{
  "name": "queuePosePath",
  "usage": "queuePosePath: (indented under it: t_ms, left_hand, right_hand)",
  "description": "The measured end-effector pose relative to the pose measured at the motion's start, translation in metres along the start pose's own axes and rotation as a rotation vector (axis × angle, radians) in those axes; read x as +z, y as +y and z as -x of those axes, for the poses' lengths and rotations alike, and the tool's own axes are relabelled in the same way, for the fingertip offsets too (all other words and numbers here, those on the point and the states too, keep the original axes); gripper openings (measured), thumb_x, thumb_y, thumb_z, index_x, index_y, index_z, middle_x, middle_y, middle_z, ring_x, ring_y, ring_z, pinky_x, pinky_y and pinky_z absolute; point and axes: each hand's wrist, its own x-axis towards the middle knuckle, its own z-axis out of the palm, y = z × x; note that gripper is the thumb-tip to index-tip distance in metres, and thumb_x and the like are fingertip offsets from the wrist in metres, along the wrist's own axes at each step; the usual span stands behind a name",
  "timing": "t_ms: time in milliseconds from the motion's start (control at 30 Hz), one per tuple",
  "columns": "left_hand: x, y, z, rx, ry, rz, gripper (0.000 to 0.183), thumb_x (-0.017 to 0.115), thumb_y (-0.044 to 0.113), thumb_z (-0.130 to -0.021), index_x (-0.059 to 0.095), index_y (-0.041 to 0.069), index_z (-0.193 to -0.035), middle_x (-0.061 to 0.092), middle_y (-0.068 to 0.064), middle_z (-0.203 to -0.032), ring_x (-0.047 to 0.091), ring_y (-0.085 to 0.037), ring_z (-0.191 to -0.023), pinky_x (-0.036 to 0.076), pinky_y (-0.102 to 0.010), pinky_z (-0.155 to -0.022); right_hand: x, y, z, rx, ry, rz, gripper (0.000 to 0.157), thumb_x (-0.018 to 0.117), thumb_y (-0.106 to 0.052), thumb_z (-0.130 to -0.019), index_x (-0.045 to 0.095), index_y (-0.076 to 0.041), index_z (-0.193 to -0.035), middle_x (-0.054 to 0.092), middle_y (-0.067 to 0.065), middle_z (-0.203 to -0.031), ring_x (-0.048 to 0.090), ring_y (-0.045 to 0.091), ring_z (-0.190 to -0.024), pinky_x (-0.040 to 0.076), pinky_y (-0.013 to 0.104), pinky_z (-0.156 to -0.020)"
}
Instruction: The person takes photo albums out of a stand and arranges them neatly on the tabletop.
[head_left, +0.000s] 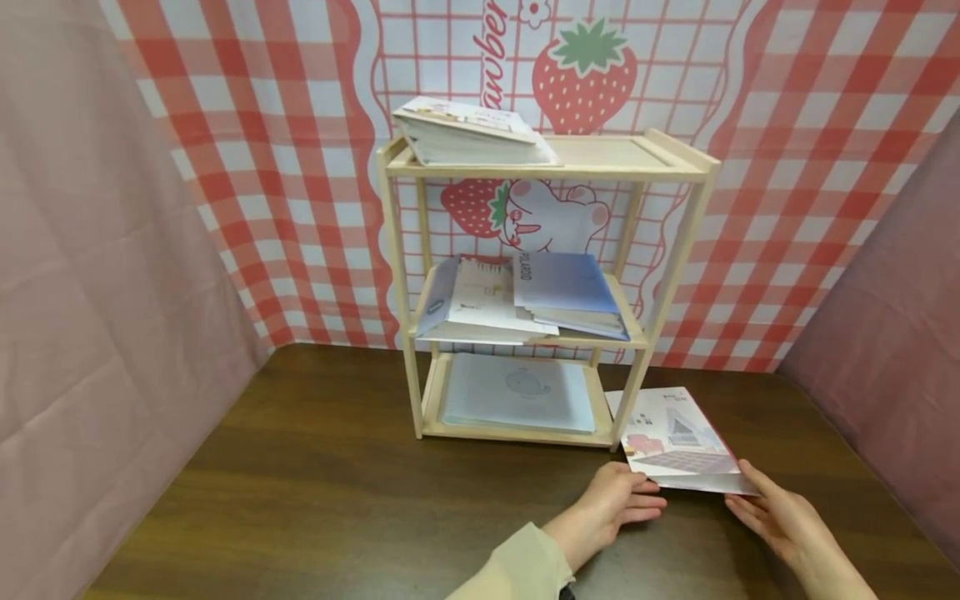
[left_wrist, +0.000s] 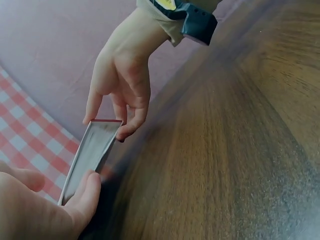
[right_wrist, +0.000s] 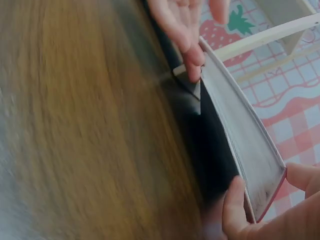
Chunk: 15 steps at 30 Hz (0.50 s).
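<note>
A photo album (head_left: 675,437) with a white illustrated cover lies beside the shelf's right front post, its near edge tilted up off the table. My right hand (head_left: 786,521) pinches the near right corner, thumb on the cover and fingers beneath. In the right wrist view, the page edges (right_wrist: 245,132) face the camera between two stiff covers. My left hand (head_left: 611,504) is at the near left corner, with its extended fingers touching the album. Its thumb stands apart from the cover in the right wrist view.
A wooden three-tier shelf (head_left: 517,440) stands on the brown table (head_left: 300,500). A white album (head_left: 472,137) lies on top, a blue album (head_left: 566,283) and others on the middle tier, a pale blue album (head_left: 517,392) below. Checked cloth (head_left: 300,208) hangs behind.
</note>
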Motion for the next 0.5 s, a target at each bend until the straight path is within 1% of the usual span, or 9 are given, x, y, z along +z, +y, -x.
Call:
queuePosePath:
  t_ms: [100, 133, 200, 333, 400, 433, 500]
  left_hand:
    - [0.000, 0.000, -0.001, -0.004, -0.012, -0.019, 0.020, 0.046, 0.000, -0.086, 0.049, -0.006, -0.104, 0.060, -0.025, -0.097, 0.060, -0.043, -0.094, 0.051, -0.046, -0.080]
    - [0.000, 0.000, -0.002, -0.005, -0.014, -0.027, 0.020, 0.046, 0.001, -0.086, 0.050, -0.006, -0.105, 0.059, -0.025, -0.097, 0.060, -0.043, -0.094, 0.051, -0.046, -0.081]
    - [0.000, 0.000, -0.003, -0.008, -0.013, -0.049, 0.021, 0.047, 0.001, -0.086, 0.050, -0.006, -0.106, 0.059, -0.024, -0.098, 0.060, -0.041, -0.095, 0.050, -0.045, -0.082]
    - [0.000, 0.000, -0.005, -0.009, 0.007, -0.077, 0.023, 0.048, 0.001, -0.085, 0.051, -0.005, -0.107, 0.060, -0.023, -0.099, 0.060, -0.039, -0.095, 0.050, -0.045, -0.083]
    - [0.000, -0.001, -0.005, -0.001, 0.017, -0.079, 0.026, 0.049, 0.001, -0.083, 0.050, -0.005, -0.108, 0.059, -0.022, -0.100, 0.060, -0.039, -0.095, 0.050, -0.045, -0.083]
    - [0.001, -0.001, -0.006, 0.005, 0.025, -0.078, 0.027, 0.049, 0.001, -0.083, 0.049, -0.005, -0.109, 0.059, -0.021, -0.100, 0.060, -0.039, -0.095, 0.050, -0.045, -0.083]
    - [0.002, -0.001, -0.006, 0.019, 0.037, -0.080, 0.029, 0.049, 0.000, -0.081, 0.049, -0.005, -0.110, 0.059, -0.019, -0.099, 0.061, -0.037, -0.093, 0.050, -0.045, -0.082]
  right_hand:
    - [0.003, -0.002, -0.003, -0.023, 0.058, 0.143, 0.023, 0.054, -0.025, -0.090, 0.044, -0.004, -0.090, 0.055, -0.007, -0.078, 0.063, 0.010, -0.069, 0.053, 0.023, -0.074]
    - [0.003, -0.002, -0.004, -0.031, 0.069, 0.175, 0.023, 0.055, -0.025, -0.089, 0.045, -0.004, -0.091, 0.056, -0.009, -0.077, 0.063, 0.009, -0.068, 0.053, 0.022, -0.072]
    - [0.004, -0.002, -0.006, -0.052, 0.088, 0.228, 0.029, 0.055, -0.026, -0.089, 0.041, -0.002, -0.096, 0.056, -0.011, -0.075, 0.063, 0.008, -0.066, 0.053, 0.022, -0.071]
    - [0.005, -0.003, -0.009, -0.090, 0.127, 0.318, 0.041, 0.056, -0.027, -0.088, 0.036, 0.004, -0.107, 0.054, -0.009, -0.076, 0.062, 0.005, -0.065, 0.053, 0.021, -0.071]
    - [0.006, -0.005, -0.010, -0.105, 0.143, 0.361, 0.051, 0.056, -0.027, -0.088, 0.033, 0.010, -0.115, 0.053, -0.007, -0.077, 0.061, 0.004, -0.065, 0.053, 0.020, -0.071]
    - [0.007, -0.005, -0.011, -0.112, 0.153, 0.381, 0.053, 0.057, -0.027, -0.087, 0.033, 0.011, -0.115, 0.051, -0.006, -0.077, 0.061, 0.003, -0.064, 0.053, 0.020, -0.070]
    - [0.008, -0.006, -0.012, -0.122, 0.170, 0.410, 0.050, 0.057, -0.026, -0.087, 0.035, 0.011, -0.112, 0.050, -0.005, -0.076, 0.062, 0.002, -0.063, 0.053, 0.019, -0.069]
